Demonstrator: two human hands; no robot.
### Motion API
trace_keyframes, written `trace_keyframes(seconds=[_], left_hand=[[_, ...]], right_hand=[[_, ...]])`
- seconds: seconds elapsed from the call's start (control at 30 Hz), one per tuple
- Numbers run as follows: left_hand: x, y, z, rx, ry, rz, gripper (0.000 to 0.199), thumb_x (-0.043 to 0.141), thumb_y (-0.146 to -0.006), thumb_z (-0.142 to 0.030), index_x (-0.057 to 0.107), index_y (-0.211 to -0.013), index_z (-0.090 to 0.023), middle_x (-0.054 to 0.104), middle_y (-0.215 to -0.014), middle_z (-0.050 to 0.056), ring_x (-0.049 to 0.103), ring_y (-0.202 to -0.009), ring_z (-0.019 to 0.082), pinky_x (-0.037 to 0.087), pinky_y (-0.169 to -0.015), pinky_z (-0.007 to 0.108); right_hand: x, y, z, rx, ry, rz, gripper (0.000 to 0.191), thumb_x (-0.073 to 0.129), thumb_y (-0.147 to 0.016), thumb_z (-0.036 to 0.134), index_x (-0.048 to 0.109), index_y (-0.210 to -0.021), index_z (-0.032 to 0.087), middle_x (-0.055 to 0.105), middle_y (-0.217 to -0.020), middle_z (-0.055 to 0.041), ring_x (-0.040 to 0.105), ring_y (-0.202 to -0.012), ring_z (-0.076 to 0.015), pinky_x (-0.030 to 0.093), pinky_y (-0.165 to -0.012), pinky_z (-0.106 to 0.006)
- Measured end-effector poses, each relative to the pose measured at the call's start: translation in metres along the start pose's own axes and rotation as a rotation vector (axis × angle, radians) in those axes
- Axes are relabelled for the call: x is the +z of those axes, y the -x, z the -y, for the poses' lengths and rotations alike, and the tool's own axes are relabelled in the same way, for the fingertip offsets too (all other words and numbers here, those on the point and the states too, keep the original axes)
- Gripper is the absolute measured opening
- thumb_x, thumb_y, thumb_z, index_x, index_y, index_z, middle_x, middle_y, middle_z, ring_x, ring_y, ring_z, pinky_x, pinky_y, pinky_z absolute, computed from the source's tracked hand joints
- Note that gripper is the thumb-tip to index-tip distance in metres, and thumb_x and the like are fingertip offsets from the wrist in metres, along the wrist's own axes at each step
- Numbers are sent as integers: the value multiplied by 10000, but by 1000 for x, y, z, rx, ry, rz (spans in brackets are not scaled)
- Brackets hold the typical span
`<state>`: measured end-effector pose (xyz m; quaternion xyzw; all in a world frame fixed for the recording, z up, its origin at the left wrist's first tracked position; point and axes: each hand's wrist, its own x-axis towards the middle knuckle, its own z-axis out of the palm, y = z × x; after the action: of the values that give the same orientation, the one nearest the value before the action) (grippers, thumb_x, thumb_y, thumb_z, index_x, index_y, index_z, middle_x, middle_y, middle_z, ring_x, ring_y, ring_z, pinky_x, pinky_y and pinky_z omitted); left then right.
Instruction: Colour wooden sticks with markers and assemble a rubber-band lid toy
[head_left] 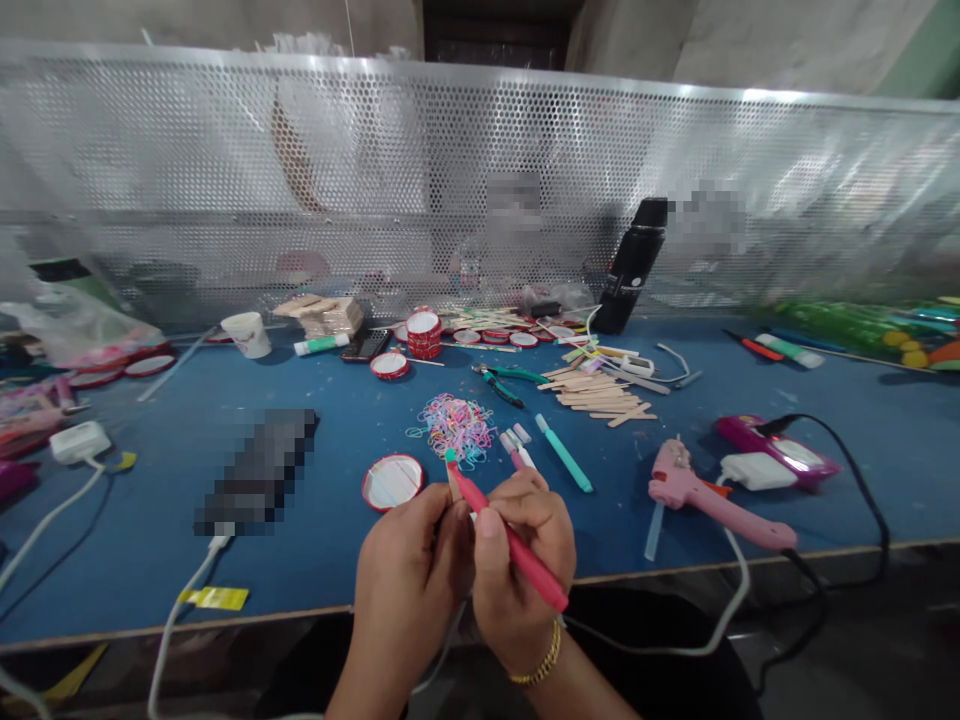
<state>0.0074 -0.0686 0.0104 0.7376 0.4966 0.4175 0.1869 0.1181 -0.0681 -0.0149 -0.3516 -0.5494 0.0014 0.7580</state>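
My right hand is closed around a pinkish-red marker, its tip angled up and left. Pinched in my left hand is a wooden craft stick whose top end is green. The marker's tip is at the stick, just below that green end; whether they touch I cannot tell. Just beyond my hands lies a pile of colourful small rubber bands. A round red-rimmed lid sits close to my left hand. Capped markers and a teal marker lie past my right hand.
A pink glue gun and its cords are at the right. Loose craft sticks and green-handled pliers lie farther back. At the left is a phone on a white cable. A black bottle leans against the perforated metal screen.
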Motion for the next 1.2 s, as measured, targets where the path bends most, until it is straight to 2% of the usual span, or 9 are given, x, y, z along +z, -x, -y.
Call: trace_keyframes(seconds=[0.1, 0.2, 0.47, 0.67, 0.73, 0.93, 1.2], left_hand=[[-1, 0, -1, 12, -13, -22, 292, 496, -1020, -335, 625, -783, -225, 677, -680, -25, 563, -596, 139, 346, -573, 256], [0, -1, -3, 23, -15, -29, 291, 499, -1018, -327, 622, -775, -225, 661, -660, -33, 551, -582, 135, 342, -564, 252], [0, -1, -2, 19, -11, -18, 283, 502, -1024, -332, 635, -797, -228, 686, -696, -25, 568, -600, 137, 364, -577, 251], [1, -2, 0, 19, -50, -24, 326, 503, -1029, -339, 601, -739, -226, 636, -633, -30, 533, -563, 134, 333, -548, 251], [1, -2, 0, 14, -55, -20, 326, 502, -1030, -336, 599, -739, -225, 630, -632, -31, 525, -559, 133, 334, -549, 249], [0, -1, -1, 10, -29, -13, 341, 503, -1030, -351, 583, -724, -224, 613, -623, -30, 520, -563, 136, 323, -552, 252], [0, -1, -2, -15, 11, 22, 311, 478, -1042, -361, 614, -797, -223, 673, -707, -17, 557, -628, 146, 344, -594, 265]], right_hand=[[0, 0, 0, -2, 16, 13, 102, 576, -965, 122, 542, -949, 217, 612, -808, 62, 631, -707, -100, 485, -970, -392], [0, -1, -1, 2, 24, 22, 94, 576, -970, 135, 543, -948, 220, 619, -802, 59, 637, -701, -106, 492, -943, -392], [0, -1, 0, 2, 60, -4, 91, 577, -976, 147, 546, -931, 220, 622, -789, 58, 633, -685, -111, 503, -938, -403], [2, 0, -1, 46, 30, -72, 129, 558, -988, 114, 545, -922, 225, 589, -801, 34, 593, -710, -132, 515, -727, -328], [2, 0, -1, 50, 19, -74, 136, 554, -991, 111, 541, -920, 227, 581, -798, 31, 585, -712, -138, 503, -704, -325], [0, 1, -2, 58, -27, -58, 143, 523, -1004, 127, 516, -906, 232, 552, -762, 44, 553, -673, -139, 488, -741, -368], [0, -3, 2, 13, 22, -12, 119, 531, -998, 171, 516, -898, 233, 577, -747, 65, 602, -644, -123, 495, -890, -427]])
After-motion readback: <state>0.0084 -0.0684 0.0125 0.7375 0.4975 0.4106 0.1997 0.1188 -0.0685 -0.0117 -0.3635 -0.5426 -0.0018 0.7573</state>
